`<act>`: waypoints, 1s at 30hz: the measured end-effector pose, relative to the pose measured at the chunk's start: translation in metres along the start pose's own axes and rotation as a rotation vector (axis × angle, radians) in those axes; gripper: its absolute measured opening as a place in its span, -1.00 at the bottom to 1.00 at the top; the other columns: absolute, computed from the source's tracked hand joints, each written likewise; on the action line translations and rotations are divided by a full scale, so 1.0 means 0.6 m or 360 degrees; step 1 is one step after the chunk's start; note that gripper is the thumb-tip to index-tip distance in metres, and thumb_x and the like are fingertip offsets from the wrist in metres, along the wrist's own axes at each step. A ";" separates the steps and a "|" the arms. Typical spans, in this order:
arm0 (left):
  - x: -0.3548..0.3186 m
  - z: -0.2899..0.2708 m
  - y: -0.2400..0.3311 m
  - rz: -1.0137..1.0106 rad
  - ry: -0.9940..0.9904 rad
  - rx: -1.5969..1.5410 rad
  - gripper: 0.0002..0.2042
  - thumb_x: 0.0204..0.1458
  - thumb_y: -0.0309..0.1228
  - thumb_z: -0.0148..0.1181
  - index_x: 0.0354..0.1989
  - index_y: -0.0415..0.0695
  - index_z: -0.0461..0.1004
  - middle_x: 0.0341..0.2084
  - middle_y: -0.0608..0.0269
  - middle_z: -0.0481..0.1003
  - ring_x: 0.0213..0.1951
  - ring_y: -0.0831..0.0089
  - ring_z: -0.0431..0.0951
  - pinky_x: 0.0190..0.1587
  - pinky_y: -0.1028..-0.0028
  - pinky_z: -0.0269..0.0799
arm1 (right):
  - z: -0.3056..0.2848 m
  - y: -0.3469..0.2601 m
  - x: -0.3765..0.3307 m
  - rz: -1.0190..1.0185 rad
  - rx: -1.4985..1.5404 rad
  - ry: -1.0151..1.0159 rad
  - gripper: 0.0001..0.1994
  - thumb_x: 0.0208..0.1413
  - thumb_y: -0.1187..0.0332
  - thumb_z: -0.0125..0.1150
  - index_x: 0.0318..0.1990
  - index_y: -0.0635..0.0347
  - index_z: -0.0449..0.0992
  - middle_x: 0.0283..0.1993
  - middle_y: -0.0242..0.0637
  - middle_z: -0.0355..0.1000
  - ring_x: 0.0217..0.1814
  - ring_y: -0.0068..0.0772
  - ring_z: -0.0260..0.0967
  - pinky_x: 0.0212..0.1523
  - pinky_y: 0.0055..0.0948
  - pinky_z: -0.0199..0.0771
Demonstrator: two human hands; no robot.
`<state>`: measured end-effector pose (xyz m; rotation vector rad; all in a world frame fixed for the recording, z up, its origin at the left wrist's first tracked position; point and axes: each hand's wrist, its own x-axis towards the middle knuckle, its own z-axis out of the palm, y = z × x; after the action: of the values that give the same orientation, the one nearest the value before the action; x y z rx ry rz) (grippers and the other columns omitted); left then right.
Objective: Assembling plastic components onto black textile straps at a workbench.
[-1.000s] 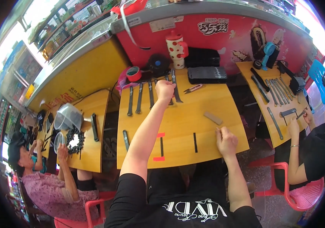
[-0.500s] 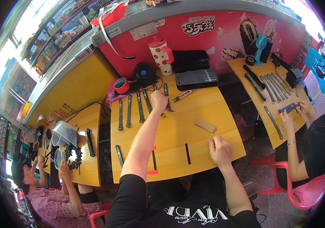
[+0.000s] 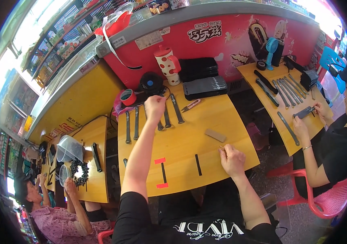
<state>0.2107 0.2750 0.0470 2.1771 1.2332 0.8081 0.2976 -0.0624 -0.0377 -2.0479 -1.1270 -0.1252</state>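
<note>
Tumbler (image 3: pixel 167 66) lidded, contents hidden; left hand (image 3: pixel 155 107) curled near straps (image 3: pixel 127 128), hold unclear; right hand (image 3: pixel 233 158) pinches something thin (image 3: pixel 222 147).

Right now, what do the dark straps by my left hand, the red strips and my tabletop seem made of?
Dark straps: perhaps fabric or rubber, matt and dark grey; the texture is too small to tell. Red strips: probably adhesive tape, thin, flat and coloured like the red roll. Tabletop: wood or wood-look laminate, smooth, yellow-brown, faintly streaked.

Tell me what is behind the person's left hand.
Behind the left hand, a dark strap lies on the table, its lower end showing. The hand covers its upper part; whether they touch cannot be told.
</note>
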 end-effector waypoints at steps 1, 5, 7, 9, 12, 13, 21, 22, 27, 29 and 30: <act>-0.016 -0.030 0.001 0.0113 0.0074 -0.0073 -0.76 -0.01 -0.31 0.27 -0.32 -0.27 0.60 -0.51 -0.03 0.56 -0.38 0.24 0.61 -0.30 0.34 0.46 | -0.002 0.003 -0.002 0.0023 -0.0008 -0.0010 -0.79 0.12 0.27 0.21 -0.42 0.18 0.38 -0.46 -0.11 0.44 -0.45 0.01 0.44 -0.49 -0.11 0.36; -0.128 -0.172 -0.058 0.0423 0.0453 0.0203 -0.80 0.01 -0.34 0.24 -0.41 -0.27 0.57 -0.58 -0.03 0.52 -0.46 0.10 0.57 -0.38 0.28 0.42 | -0.002 0.006 -0.003 0.0014 0.0018 -0.0016 -0.80 0.12 0.28 0.20 -0.42 0.19 0.39 -0.45 -0.10 0.44 -0.43 0.04 0.44 -0.46 -0.08 0.37; -0.199 -0.224 -0.119 0.0244 0.0480 0.0510 -0.77 0.04 -0.30 0.21 -0.41 -0.25 0.58 -0.55 -0.05 0.52 -0.44 0.06 0.57 -0.36 0.22 0.43 | -0.005 0.004 -0.004 0.0004 -0.0006 0.0008 -0.80 0.12 0.28 0.20 -0.41 0.19 0.40 -0.45 -0.10 0.44 -0.42 0.04 0.44 -0.46 -0.08 0.37; -0.255 -0.236 -0.187 -0.0089 0.0395 0.0817 -0.70 0.05 -0.21 0.22 -0.37 -0.26 0.59 -0.42 -0.06 0.53 -0.32 0.07 0.56 -0.26 0.20 0.45 | -0.001 0.003 -0.004 0.0018 -0.0019 0.0022 -0.81 0.11 0.28 0.20 -0.40 0.20 0.40 -0.42 -0.09 0.45 -0.39 0.04 0.44 -0.43 -0.08 0.37; -0.325 -0.213 -0.194 -0.0488 0.0018 0.1314 -0.53 0.02 -0.04 0.23 -0.21 -0.31 0.56 -0.13 0.01 0.48 -0.02 0.07 0.45 -0.03 0.14 0.40 | 0.002 0.007 -0.004 -0.0017 -0.0044 0.0016 -0.81 0.11 0.29 0.20 -0.40 0.20 0.40 -0.41 -0.10 0.46 -0.37 0.04 0.45 -0.42 -0.08 0.37; -0.339 -0.208 -0.193 -0.0547 -0.0062 0.1292 -0.57 0.05 -0.13 0.23 -0.14 -0.31 0.52 -0.04 0.07 0.42 0.07 0.06 0.34 0.03 0.12 0.35 | -0.001 0.003 -0.002 -0.0021 -0.0054 -0.0015 -0.82 0.11 0.32 0.20 -0.40 0.21 0.39 -0.40 -0.09 0.46 -0.35 0.05 0.45 -0.40 -0.08 0.37; -0.375 -0.212 -0.324 -0.0177 0.0589 0.0889 -0.81 0.03 -0.47 0.19 -0.22 -0.32 0.48 -0.15 0.00 0.48 -0.06 0.06 0.46 -0.10 0.23 0.42 | 0.003 -0.001 -0.013 -0.0112 -0.0072 0.0088 -0.84 0.09 0.38 0.21 -0.42 0.24 0.37 -0.43 -0.08 0.45 -0.37 0.06 0.43 -0.42 -0.11 0.34; -0.383 -0.224 -0.328 -0.0171 0.0589 0.0873 -0.81 0.03 -0.47 0.19 -0.22 -0.32 0.48 -0.15 0.00 0.48 -0.06 0.06 0.46 -0.10 0.23 0.42 | 0.003 0.002 -0.014 -0.0083 -0.0089 0.0065 -0.84 0.10 0.36 0.20 -0.40 0.22 0.39 -0.39 -0.08 0.46 -0.34 0.07 0.44 -0.40 -0.08 0.36; -0.471 -0.304 -0.167 -0.0258 0.0598 -0.1356 -0.79 0.30 -0.43 -0.10 -0.21 -0.28 0.47 -0.59 0.22 0.50 -0.75 0.52 0.41 -0.70 0.53 0.33 | 0.007 0.003 -0.022 -0.0152 -0.0069 0.0102 -0.86 0.11 0.39 0.19 -0.38 0.23 0.40 -0.40 -0.06 0.45 -0.34 0.08 0.43 -0.40 -0.08 0.35; -0.511 -0.296 -0.099 -0.0290 0.0346 -0.1697 -0.73 0.32 -0.32 -0.08 -0.15 -0.28 0.48 -0.63 0.26 0.46 -0.74 0.54 0.39 -0.70 0.56 0.29 | 0.010 0.002 -0.014 -0.0185 -0.0015 0.0111 -0.87 0.11 0.40 0.19 -0.37 0.24 0.40 -0.40 -0.06 0.44 -0.35 0.09 0.43 -0.40 -0.08 0.34; -0.528 -0.274 -0.075 -0.0442 0.0213 -0.1773 -0.64 0.33 -0.22 -0.12 -0.11 -0.30 0.48 -0.63 0.27 0.44 -0.73 0.55 0.36 -0.68 0.56 0.28 | 0.008 0.008 -0.011 -0.0170 0.0006 0.0211 -0.90 0.11 0.43 0.18 -0.36 0.25 0.41 -0.40 -0.05 0.43 -0.36 0.09 0.42 -0.40 -0.09 0.34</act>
<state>-0.0616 0.0400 0.0525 1.0456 0.7848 1.1504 0.2956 -0.0651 -0.0469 -1.9459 -1.1522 -0.3074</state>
